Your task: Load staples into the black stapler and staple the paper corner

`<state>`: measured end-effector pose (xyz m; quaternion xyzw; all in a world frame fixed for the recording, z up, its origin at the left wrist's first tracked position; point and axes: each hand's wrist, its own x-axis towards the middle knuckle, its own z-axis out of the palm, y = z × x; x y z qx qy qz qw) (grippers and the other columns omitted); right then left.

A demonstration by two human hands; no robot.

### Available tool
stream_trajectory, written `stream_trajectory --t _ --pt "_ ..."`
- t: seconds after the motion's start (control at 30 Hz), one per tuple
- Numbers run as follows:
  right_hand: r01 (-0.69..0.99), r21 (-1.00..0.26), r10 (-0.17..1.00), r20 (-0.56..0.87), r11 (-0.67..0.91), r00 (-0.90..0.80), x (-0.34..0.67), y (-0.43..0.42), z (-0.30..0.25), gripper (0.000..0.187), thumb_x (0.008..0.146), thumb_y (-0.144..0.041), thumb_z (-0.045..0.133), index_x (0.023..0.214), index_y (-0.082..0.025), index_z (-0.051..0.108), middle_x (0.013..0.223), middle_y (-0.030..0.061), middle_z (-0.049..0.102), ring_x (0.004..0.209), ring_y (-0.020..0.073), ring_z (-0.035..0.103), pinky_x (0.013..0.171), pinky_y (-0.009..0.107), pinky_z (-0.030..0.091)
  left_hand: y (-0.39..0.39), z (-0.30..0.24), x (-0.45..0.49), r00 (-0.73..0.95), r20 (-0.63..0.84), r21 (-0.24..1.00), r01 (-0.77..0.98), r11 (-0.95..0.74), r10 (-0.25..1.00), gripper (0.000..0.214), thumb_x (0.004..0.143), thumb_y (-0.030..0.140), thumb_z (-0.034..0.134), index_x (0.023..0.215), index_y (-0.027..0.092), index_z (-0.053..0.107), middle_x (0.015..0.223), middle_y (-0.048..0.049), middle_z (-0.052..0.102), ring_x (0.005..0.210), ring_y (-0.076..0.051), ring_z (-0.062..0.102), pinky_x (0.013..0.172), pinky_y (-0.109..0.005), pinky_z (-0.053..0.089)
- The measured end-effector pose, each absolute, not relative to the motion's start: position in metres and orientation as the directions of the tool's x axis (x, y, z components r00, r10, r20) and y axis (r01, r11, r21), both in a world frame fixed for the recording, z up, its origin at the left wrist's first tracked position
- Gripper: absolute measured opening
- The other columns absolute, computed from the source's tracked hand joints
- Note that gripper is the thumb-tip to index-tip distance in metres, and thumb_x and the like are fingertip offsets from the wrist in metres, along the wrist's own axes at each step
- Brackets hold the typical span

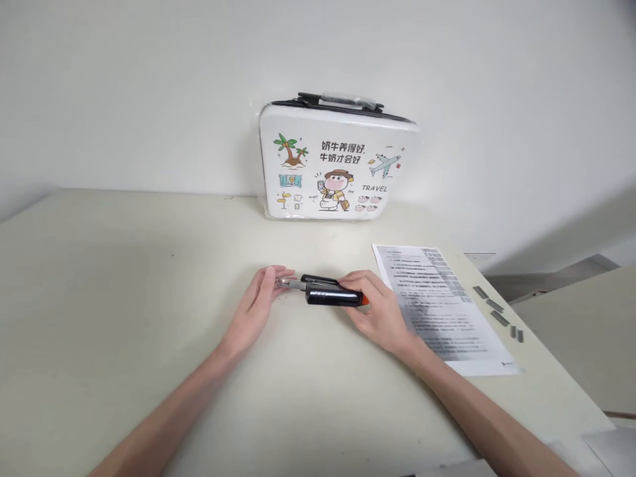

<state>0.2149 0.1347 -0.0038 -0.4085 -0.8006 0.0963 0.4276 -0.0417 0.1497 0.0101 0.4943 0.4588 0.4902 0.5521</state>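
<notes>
A black stapler (332, 295) with an orange bit at one end is held just above the table, lying sideways between my hands. Its metal inner part sticks out to the left from between the two black arms, which look spread apart. My right hand (380, 310) is wrapped round the stapler's right end. At the other side, my left hand (256, 298) is closed with thumb and fingers at the tip of the metal part. Several grey staple strips (498, 318) lie near the table's right edge.
A printed sheet of paper (427, 291) lies right of my right hand. A white cartoon-printed case (342, 169) with a black handle stands against the wall behind. The table's right edge (561, 364) slants toward me, with more papers at the lower right.
</notes>
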Motion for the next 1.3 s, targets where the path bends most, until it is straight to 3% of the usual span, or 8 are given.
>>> stream_trajectory --t 0.1,0.23,0.43,0.63,0.8,0.9,1.07,1.3 --pt "0.553 -0.341 0.575 0.75 0.76 -0.327 0.209 0.127 -0.001 0.038 0.091 -0.004 0.06 0.117 -0.03 0.066 0.114 0.0073 0.072 0.113 0.0269 0.067 0.087 0.046 0.06 0.148 0.01 -0.039 0.178 -0.224 0.881 -0.383 0.277 0.958 0.046 0.106 0.057 0.051 0.117 0.017 0.068 0.126 -0.0146 0.074 0.121 -0.027 0.069 0.112 -0.043 0.051" --pt "0.59 -0.171 0.469 0.789 0.789 -0.397 0.2 0.118 0.003 0.04 0.091 -0.002 0.064 0.111 -0.036 0.07 0.107 0.0012 0.077 0.107 0.0242 0.069 0.085 0.042 0.058 0.146 0.011 -0.036 0.353 -0.387 0.695 -0.495 0.521 0.852 0.044 0.108 0.051 0.045 0.11 0.016 0.072 0.118 -0.0158 0.076 0.109 -0.029 0.072 0.097 -0.042 0.058" --pt "0.6 -0.069 0.395 0.811 0.797 -0.431 0.196 0.114 0.005 0.034 0.091 -0.001 0.068 0.102 -0.033 0.07 0.102 -0.0006 0.078 0.101 0.0222 0.064 0.078 0.037 0.056 0.144 0.013 -0.036 0.35 -0.406 0.628 -0.564 0.536 0.844 0.046 0.111 0.049 0.037 0.109 0.018 0.071 0.12 -0.0144 0.074 0.112 -0.027 0.071 0.103 -0.042 0.056" --pt "0.627 -0.121 0.424 0.83 0.77 -0.361 0.202 0.116 0.003 0.049 0.084 0.009 0.058 0.108 -0.032 0.068 0.106 0.0017 0.076 0.103 0.0257 0.062 0.08 0.044 0.054 0.147 0.012 -0.037 0.276 -0.438 0.621 -0.595 0.51 0.855 0.048 0.112 0.044 0.036 0.095 0.016 0.07 0.109 -0.0146 0.073 0.103 -0.022 0.072 0.1 -0.035 0.056" --pt "0.64 -0.249 0.491 0.84 0.727 -0.232 0.205 0.12 0.003 0.047 0.081 0.004 0.061 0.109 -0.033 0.067 0.105 0.0036 0.076 0.101 0.0296 0.062 0.082 0.051 0.054 0.143 0.022 -0.041 0.128 -0.338 0.836 -0.413 0.36 0.932 0.021 0.098 0.035 0.06 0.098 0.017 0.071 0.088 -0.0046 0.064 0.072 -0.014 0.06 0.066 -0.026 0.05" --pt "0.631 -0.303 0.516 0.837 0.714 -0.183 0.205 0.122 0.002 0.042 0.082 0.001 0.063 0.108 -0.032 0.066 0.105 0.0044 0.075 0.098 0.0295 0.063 0.082 0.052 0.054 0.139 0.029 -0.044 0.073 -0.261 0.949 -0.162 0.269 0.963 0.033 0.093 0.035 0.062 0.123 0.025 0.068 0.079 0.0022 0.056 0.056 -0.011 0.041 0.05 -0.025 0.032" --pt "0.649 -0.331 0.548 0.821 0.685 -0.16 0.205 0.123 -0.001 0.037 0.085 -0.004 0.065 0.108 -0.032 0.065 0.105 0.0048 0.076 0.097 0.0296 0.066 0.082 0.054 0.055 0.135 0.026 -0.045 0.126 -0.151 0.987 0.078 0.142 0.98 0.053 0.094 0.039 0.055 0.146 0.03 0.06 0.075 0.0033 0.053 0.057 -0.014 0.037 0.054 -0.028 0.031" --pt "0.623 -0.36 0.571 0.802 0.694 -0.173 0.205 0.122 0.002 0.031 0.087 -0.006 0.069 0.106 -0.03 0.066 0.105 0.0049 0.078 0.096 0.0279 0.068 0.082 0.049 0.055 0.129 0.024 -0.037 0.345 -0.057 0.994 0.112 0.019 0.937 0.052 0.088 0.039 0.066 0.138 0.026 0.069 0.081 0.0014 0.059 0.062 -0.013 0.043 0.059 -0.027 0.037"
